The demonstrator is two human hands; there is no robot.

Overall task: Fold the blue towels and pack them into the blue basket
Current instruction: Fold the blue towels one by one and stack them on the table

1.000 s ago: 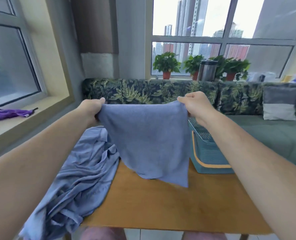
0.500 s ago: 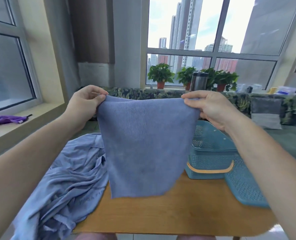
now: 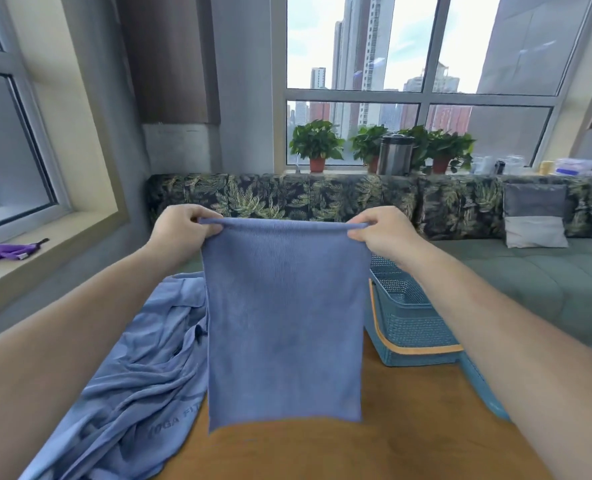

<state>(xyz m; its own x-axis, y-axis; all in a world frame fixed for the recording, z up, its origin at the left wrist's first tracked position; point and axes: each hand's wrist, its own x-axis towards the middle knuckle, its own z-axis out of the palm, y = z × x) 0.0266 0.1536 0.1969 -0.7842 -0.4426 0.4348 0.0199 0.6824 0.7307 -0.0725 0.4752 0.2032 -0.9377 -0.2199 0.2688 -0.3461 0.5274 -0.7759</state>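
Head view, blue towel (image 3: pixel 284 320) hanging below left hand (image 3: pixel 180 230), right hand (image 3: pixel 381 232) grip

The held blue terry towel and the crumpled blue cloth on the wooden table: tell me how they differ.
The held blue terry towel hangs flat and smooth, pinched at its top corners by the left hand and right hand; the crumpled blue cloth lies wrinkled on the wooden table. The cloth bears printed lettering; the towel is plain. Both are blue.

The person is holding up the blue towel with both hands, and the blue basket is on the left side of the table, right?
Not quite. In the head view the blue basket sits on the table's right side. Both the left hand and right hand do hold up the blue towel.
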